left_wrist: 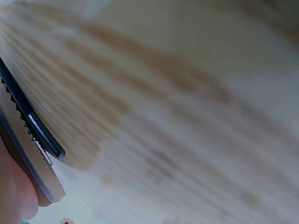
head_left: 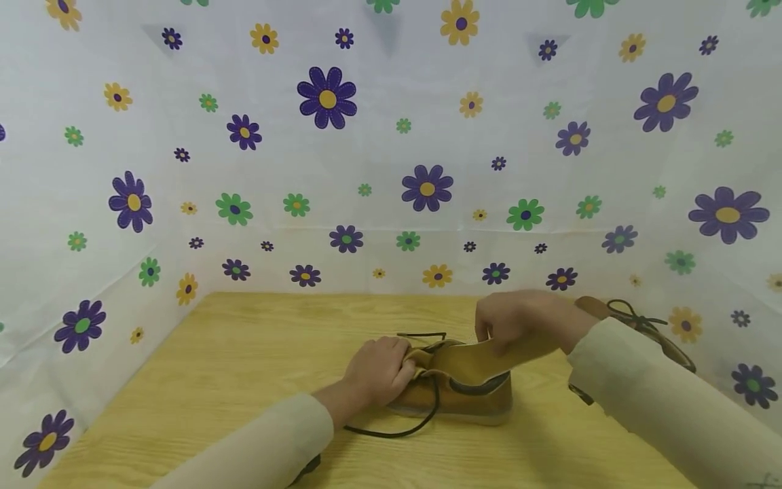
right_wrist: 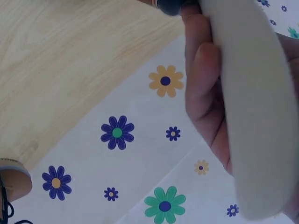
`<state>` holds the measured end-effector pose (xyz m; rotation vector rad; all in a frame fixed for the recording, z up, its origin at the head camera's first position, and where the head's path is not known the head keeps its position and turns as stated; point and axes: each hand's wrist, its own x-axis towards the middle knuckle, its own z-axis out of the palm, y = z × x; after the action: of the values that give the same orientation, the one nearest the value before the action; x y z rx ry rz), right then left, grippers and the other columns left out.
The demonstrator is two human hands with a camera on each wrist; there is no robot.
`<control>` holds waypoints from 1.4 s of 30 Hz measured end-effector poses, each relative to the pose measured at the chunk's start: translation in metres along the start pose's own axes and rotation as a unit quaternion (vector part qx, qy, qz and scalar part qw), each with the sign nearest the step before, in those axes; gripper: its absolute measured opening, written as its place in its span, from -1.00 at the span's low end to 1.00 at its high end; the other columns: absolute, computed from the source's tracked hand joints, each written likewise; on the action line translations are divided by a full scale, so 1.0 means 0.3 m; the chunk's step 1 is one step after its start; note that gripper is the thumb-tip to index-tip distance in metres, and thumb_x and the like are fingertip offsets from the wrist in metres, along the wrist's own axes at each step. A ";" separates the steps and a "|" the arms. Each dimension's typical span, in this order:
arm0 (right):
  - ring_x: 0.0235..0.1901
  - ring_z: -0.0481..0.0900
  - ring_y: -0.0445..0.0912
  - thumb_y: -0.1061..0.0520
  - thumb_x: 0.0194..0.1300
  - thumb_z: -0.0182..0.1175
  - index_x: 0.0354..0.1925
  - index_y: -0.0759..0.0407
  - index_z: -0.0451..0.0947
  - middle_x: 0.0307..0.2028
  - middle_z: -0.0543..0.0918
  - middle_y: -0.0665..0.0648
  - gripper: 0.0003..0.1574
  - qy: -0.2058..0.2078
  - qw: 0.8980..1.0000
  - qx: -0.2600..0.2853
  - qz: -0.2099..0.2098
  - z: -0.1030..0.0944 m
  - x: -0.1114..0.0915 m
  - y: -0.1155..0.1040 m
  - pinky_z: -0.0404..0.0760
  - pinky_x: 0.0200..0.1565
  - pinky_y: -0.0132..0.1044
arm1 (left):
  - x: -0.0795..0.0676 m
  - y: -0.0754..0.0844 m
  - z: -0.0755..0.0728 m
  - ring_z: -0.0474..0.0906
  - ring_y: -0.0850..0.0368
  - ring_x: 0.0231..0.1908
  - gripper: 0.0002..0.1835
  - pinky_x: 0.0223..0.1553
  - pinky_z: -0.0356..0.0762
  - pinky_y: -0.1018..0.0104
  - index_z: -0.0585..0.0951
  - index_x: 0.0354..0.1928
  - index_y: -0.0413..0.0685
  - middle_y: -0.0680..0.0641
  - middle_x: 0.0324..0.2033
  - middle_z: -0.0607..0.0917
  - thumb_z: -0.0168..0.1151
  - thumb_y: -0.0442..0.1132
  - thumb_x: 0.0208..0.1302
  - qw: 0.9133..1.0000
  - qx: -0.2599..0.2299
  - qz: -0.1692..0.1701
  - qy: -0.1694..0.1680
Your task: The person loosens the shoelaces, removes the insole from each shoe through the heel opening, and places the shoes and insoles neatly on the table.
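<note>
A brown shoe [head_left: 470, 406] stands on the table with its dark lace [head_left: 391, 435] hanging loose at the side. My left hand [head_left: 379, 370] grips its front part near the tongue, fingers over the upper. In the left wrist view, the ridged edge of the sole [left_wrist: 32, 147] shows beside the fingers. A tan insole [head_left: 473, 360] slants out of the shoe's opening, its front part hidden inside. My right hand [head_left: 513, 316] pinches the insole above the heel. The right wrist view shows the pale insole [right_wrist: 257, 116] close up, with fingers along its edge.
A second brown shoe [head_left: 641, 329], its lace tied in a bow, lies at the back right, partly behind my right forearm. The wooden table [head_left: 244, 367] meets a white curtain [head_left: 379, 156] with flower prints at the back and sides.
</note>
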<state>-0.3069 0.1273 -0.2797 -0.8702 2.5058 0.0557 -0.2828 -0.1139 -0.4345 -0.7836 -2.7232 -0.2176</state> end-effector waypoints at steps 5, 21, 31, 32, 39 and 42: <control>-0.26 0.53 -0.13 0.28 -0.01 0.26 -0.29 -0.03 0.69 -0.18 0.64 -0.03 -0.70 0.001 1.000 -0.007 0.020 -0.020 -0.031 0.029 0.56 -0.16 -0.19 | 0.004 0.003 0.005 0.53 0.08 -0.28 -0.67 -0.20 0.48 0.13 0.47 -0.27 0.02 0.03 -0.36 0.56 -0.30 -0.03 0.36 1.000 -0.005 0.004 -0.001; -0.28 0.46 -0.09 0.26 -0.04 0.30 -0.22 0.01 0.65 -0.22 0.60 0.01 -0.67 -0.005 0.998 -0.034 0.059 -0.110 -0.120 0.095 0.51 -0.17 -0.20 | 0.018 -0.003 0.007 0.56 0.05 -0.20 -0.59 -0.11 0.48 0.08 0.51 -0.16 -0.02 -0.01 -0.27 0.61 -0.33 -0.01 0.37 1.000 -0.007 0.002 0.001; -0.18 0.53 -0.03 0.32 -0.02 0.19 -0.15 0.10 0.62 -0.15 0.63 0.11 -0.61 0.051 0.998 0.013 0.036 -0.161 -0.149 0.178 0.55 -0.08 -0.08 | 0.005 -0.020 0.001 0.53 0.07 -0.29 -0.69 -0.16 0.47 0.10 0.45 -0.33 0.05 0.03 -0.38 0.56 -0.29 -0.03 0.35 1.000 -0.006 -0.007 0.004; -0.20 0.53 -0.04 0.33 0.00 0.17 -0.14 0.11 0.61 -0.17 0.63 0.10 -0.61 0.061 0.998 0.015 0.029 -0.161 -0.148 0.183 0.55 -0.08 -0.09 | 0.004 -0.020 0.001 0.53 0.08 -0.30 -0.70 -0.18 0.46 0.10 0.44 -0.34 0.06 0.04 -0.39 0.56 -0.29 -0.03 0.35 1.000 -0.005 -0.006 0.006; -0.32 0.48 -0.12 0.30 0.11 0.08 -0.19 0.08 0.63 -0.33 0.60 0.01 -0.70 0.143 0.990 0.023 0.004 -0.127 -0.099 0.203 0.50 -0.20 -0.21 | 0.000 -0.013 0.010 0.45 0.14 -0.45 -0.75 -0.35 0.41 0.19 0.40 -0.41 0.09 0.07 -0.49 0.50 -0.25 -0.06 0.33 1.000 -0.004 0.005 0.018; -0.35 0.42 -0.10 0.28 0.18 0.05 -0.23 0.07 0.63 -0.37 0.55 0.02 -0.73 0.160 0.986 0.038 0.007 -0.102 -0.062 0.196 0.44 -0.23 -0.22 | -0.002 -0.008 0.014 0.47 0.13 -0.43 -0.75 -0.33 0.43 0.18 0.41 -0.41 0.09 0.07 -0.48 0.52 -0.25 -0.06 0.32 1.000 -0.005 0.004 0.020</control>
<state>-0.3422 0.1789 -0.2511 -0.8910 2.7896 -0.1892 -0.2846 -0.1153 -0.4388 -0.7854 -2.6821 -0.2437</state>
